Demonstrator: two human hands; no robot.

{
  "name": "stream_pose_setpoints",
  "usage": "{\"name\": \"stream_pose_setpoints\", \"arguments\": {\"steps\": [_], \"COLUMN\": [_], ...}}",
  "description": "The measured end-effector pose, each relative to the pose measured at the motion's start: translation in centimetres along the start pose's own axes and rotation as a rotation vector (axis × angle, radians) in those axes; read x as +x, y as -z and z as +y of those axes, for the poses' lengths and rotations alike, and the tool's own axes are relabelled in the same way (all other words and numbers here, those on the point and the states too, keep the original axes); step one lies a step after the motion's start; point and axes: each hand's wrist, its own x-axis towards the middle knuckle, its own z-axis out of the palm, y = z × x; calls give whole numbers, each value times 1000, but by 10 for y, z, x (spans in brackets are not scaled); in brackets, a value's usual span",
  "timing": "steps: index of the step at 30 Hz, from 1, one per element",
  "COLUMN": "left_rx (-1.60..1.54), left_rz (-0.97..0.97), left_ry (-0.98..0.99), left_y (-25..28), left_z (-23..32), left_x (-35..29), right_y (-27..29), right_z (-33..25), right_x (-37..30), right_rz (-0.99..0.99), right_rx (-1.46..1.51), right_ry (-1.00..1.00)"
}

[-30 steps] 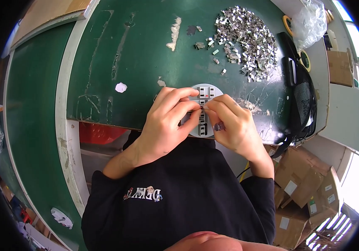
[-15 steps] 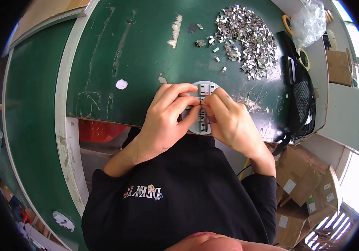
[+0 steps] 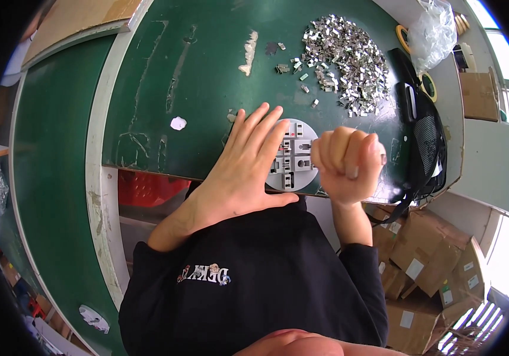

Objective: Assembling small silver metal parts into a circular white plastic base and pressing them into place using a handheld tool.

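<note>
The work in hand appears to centre on the round grey plate [image 3: 308, 180] of small blocks [image 3: 303, 146] at the counter's [image 3: 207, 71] near edge, where the left hand [image 3: 242, 169] spreads wide over its left side. The right hand [image 3: 351, 169] curls closed at its right edge, its contents impossible to tell; reaching the plate's left side calls for lifting the left hand clear.

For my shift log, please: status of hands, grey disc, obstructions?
Left hand spread, partly hiding grey disc. Right hand curled, contents unclear. Metal pieces heaped beyond, clear of disc.
</note>
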Motion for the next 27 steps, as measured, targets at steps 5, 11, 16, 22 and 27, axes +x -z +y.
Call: {"name": "stream_pose_setpoints", "arguments": {"steps": [5,11,16,22,27], "left_rx": [43,54,72,110,945], "left_rz": [-113,-81,-6,432,736], "left_ry": [2,-10,33,432,1001], "left_y": [-5,-9,7,93,172], "left_z": [-4,-4,-3,-3,-44], "left_x": [-1,-2,-5,-37,-55], "right_y": [-2,-10,-6,7,10], "right_z": [20,36,17,-4,2], "right_x": [-5,-14,-7,-4,-6], "right_rz": [-50,91,21,61,131], "right_rx": [-118,-411,-190,-218,-261], "right_ry": [52,124,110,393,320]}}
